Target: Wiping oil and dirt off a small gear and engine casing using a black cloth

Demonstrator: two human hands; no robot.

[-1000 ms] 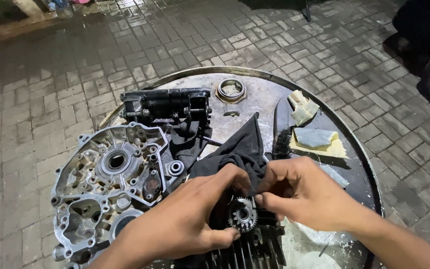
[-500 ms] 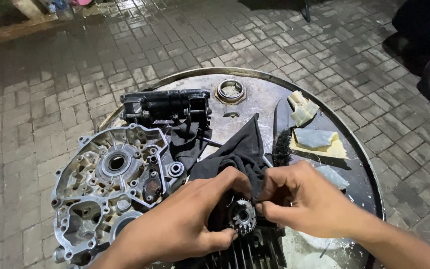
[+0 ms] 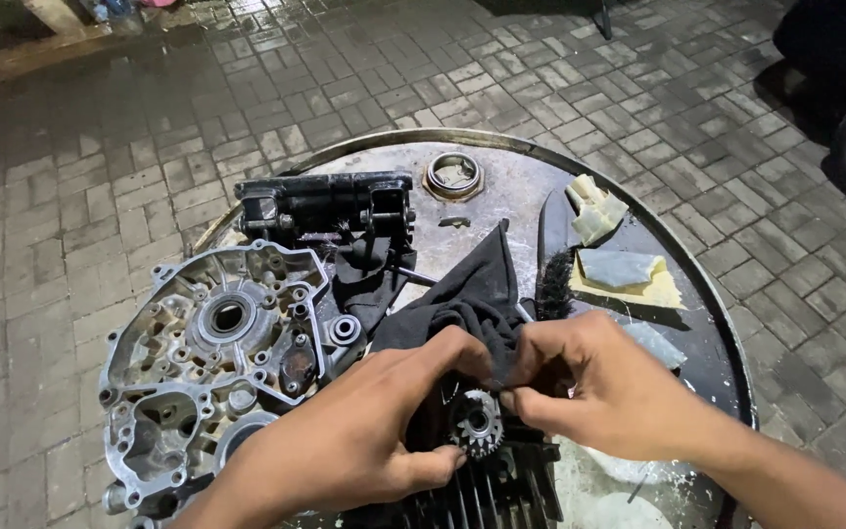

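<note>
A: Holding what, at the near edge of the round metal drum top [image 3: 521,196]?

B: A small toothed gear [image 3: 474,428], pinched in the left hand [image 3: 345,441], thumb under, fingers over. Steadied that way so the teeth face up, by the look of it.

A: And the right hand [image 3: 609,392]?

B: Fingertips closed on a fold of the black cloth [image 3: 472,294], pressed against the gear's upper edge. Bunched tight, probably to get the fabric between the teeth. Rest of the cloth trailing back toward the drum's middle.

A: Just below the gear?

B: A dark finned cylinder block [image 3: 492,490], touching or nearly so; hard to tell.

A: Left side of the drum top?

B: A grey aluminium crankcase half [image 3: 208,362], lying open-side up, overhanging the rim. Behind it, a black engine part [image 3: 325,206].

A: Right side?

B: A wire brush [image 3: 552,284], yellow sponge [image 3: 629,279] and torn foam bits [image 3: 594,208], kept within reach of the right hand. 1 metal ring [image 3: 453,176] at the far edge.
</note>
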